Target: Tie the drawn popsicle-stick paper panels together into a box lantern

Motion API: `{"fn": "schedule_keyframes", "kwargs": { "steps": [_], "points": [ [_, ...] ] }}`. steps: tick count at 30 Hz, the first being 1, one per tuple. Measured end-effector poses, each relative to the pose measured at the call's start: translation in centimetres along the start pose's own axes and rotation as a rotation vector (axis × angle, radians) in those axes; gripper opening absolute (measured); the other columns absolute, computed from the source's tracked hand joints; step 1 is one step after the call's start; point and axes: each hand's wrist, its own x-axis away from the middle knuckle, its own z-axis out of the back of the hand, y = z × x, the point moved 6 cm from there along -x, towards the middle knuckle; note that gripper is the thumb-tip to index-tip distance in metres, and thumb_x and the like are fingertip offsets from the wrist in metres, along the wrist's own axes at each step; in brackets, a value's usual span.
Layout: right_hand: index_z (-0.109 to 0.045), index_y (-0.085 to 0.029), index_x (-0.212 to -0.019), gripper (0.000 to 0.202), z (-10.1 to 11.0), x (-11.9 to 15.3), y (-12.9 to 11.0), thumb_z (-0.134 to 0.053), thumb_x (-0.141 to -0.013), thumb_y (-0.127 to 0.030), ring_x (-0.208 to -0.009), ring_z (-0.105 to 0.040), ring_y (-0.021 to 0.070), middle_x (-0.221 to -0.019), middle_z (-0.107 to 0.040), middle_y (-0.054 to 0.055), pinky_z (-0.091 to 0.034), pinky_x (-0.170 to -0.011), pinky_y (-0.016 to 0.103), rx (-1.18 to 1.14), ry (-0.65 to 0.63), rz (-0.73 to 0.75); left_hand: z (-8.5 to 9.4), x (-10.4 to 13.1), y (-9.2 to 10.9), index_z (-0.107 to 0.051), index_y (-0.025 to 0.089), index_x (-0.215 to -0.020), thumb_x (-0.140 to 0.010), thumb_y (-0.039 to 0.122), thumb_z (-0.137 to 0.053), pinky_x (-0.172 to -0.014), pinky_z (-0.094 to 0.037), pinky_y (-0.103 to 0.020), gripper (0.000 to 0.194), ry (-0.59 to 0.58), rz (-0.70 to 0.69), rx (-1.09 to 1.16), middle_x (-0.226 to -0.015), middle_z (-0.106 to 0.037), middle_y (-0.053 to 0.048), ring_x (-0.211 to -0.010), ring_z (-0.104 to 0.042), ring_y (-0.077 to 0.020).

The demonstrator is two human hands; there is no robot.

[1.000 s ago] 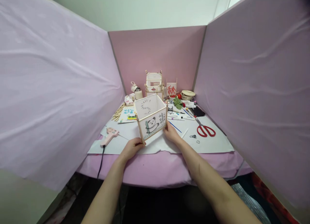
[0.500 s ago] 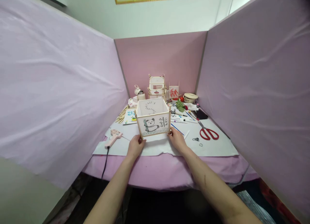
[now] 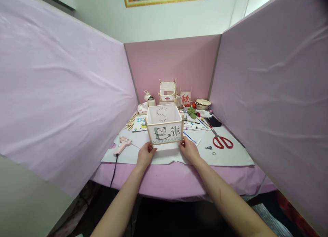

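A square paper lantern [image 3: 166, 132] with thin wooden edge sticks is held up in front of me. Its near panel carries a drawn panda and bamboo; curved rows of dark marks show through the open top on the far panel. My left hand [image 3: 146, 154] pinches the lower left corner stick. At the lower right corner, my right hand [image 3: 189, 149] grips the other stick. Left of my left hand lies a pink hot glue gun [image 3: 123, 145] with a black cord. Beyond my right hand is a blue stick [image 3: 189, 137] on the white sheet.
Red-handled scissors [image 3: 222, 142] and black clips [image 3: 208, 148] lie at the right. Behind stand a tiered wooden-stick frame [image 3: 167, 88], a panel with a red character [image 3: 185, 98], a bottle [image 3: 151, 101] and a lidded bowl [image 3: 203, 104]. Bamboo sticks [image 3: 131, 121] lie at left. Pink partitions enclose three sides.
The whole view has shifted slightly, so everything appears a little further right. Both hands keep hold of the lantern, which looks almost unchanged in pose.
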Motion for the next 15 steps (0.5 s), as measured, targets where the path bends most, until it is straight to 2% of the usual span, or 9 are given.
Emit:
{"fn": "schedule_keyframes", "kwargs": {
  "steps": [2, 4, 9, 15],
  "points": [
    [-0.044, -0.022, -0.128, 0.048, 0.0, 0.1, 0.2, -0.055, -0.081, -0.02, -0.082, -0.061, 0.0181, -0.1, -0.067, 0.003, -0.039, -0.07, 0.026, -0.02, 0.022, -0.011, 0.2, 0.2, 0.0, -0.059, 0.018, -0.106, -0.074, 0.03, -0.063, -0.067, -0.046, -0.028, 0.034, 0.012, 0.006, 0.02, -0.081, -0.065, -0.001, -0.069, -0.059, -0.0161],
    [-0.038, -0.02, -0.132, 0.055, 0.0, 0.1, 0.6, -0.056, -0.08, -0.023, -0.084, -0.061, 0.0182, -0.106, -0.065, 0.006, -0.041, -0.071, 0.027, -0.037, 0.05, -0.036, 0.2, 0.4, 0.0, -0.057, 0.018, -0.11, -0.074, 0.029, -0.062, -0.066, -0.046, -0.028, 0.038, 0.013, 0.001, 0.021, -0.082, -0.064, -0.001, -0.068, -0.059, -0.0154],
    [-0.043, -0.018, -0.122, 0.045, 0.0, 0.1, 1.2, -0.057, -0.08, -0.027, -0.086, -0.062, 0.0196, -0.098, -0.065, 0.005, -0.042, -0.071, 0.028, -0.025, 0.06, -0.072, 0.3, 0.4, 0.0, -0.054, 0.018, -0.108, -0.075, 0.026, -0.059, -0.066, -0.046, -0.028, 0.034, 0.015, -0.011, 0.011, -0.081, -0.063, -0.001, -0.069, -0.059, -0.0157],
    [-0.048, -0.019, -0.112, 0.034, 0.2, 0.1, 1.0, -0.057, -0.08, -0.026, -0.085, -0.062, 0.0192, -0.093, -0.067, 0.004, -0.041, -0.074, 0.028, -0.007, 0.064, -0.05, 0.4, 0.4, -0.1, -0.052, 0.019, -0.104, -0.075, 0.028, -0.06, -0.066, -0.045, -0.028, 0.031, 0.013, 0.0, 0.012, -0.079, -0.063, 0.0, -0.069, -0.059, -0.0164]
  ]
}}
